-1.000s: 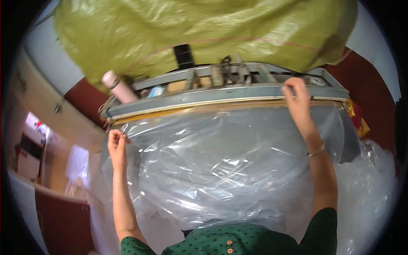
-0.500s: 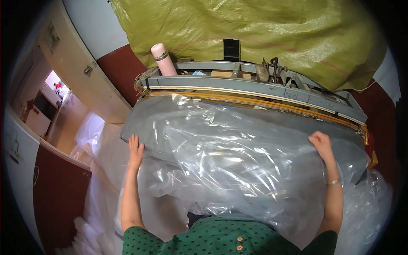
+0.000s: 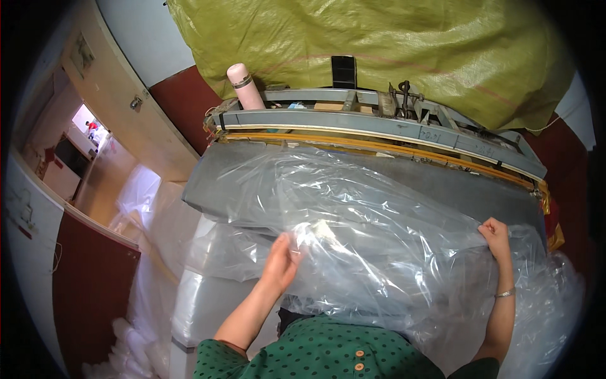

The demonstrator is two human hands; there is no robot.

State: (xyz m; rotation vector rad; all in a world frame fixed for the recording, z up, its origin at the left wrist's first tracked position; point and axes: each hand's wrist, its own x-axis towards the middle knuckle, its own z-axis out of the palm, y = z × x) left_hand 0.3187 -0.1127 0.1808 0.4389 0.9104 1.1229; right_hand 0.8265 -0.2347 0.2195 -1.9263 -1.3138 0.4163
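Observation:
A wide sheet of clear plastic film [image 3: 366, 252] lies crumpled and shiny over a grey padded surface [image 3: 233, 167] in front of me. At the film's right side, my right hand [image 3: 497, 237] is closed, pinching its upper edge between thumb and fingers. My left hand [image 3: 280, 264] is over the left middle of the film, open, with the thumb apart from the fingers. Its fingertips are slightly blurred, and whether they press on the film is hard to see.
Behind the grey surface runs a long grey metal frame [image 3: 379, 124] with orange strips. A pink flask [image 3: 246, 88] and a dark phone-like slab [image 3: 344, 72] stand there, before a yellow-green woven sheet [image 3: 404, 38]. More film heaps at both sides. A door [image 3: 120, 82] stands ajar at left.
My left hand has moved right and toward me, from the surface's left edge to the film's middle. The right hand has shifted slightly right and nearer. The film's left part has drawn inward, baring more grey surface.

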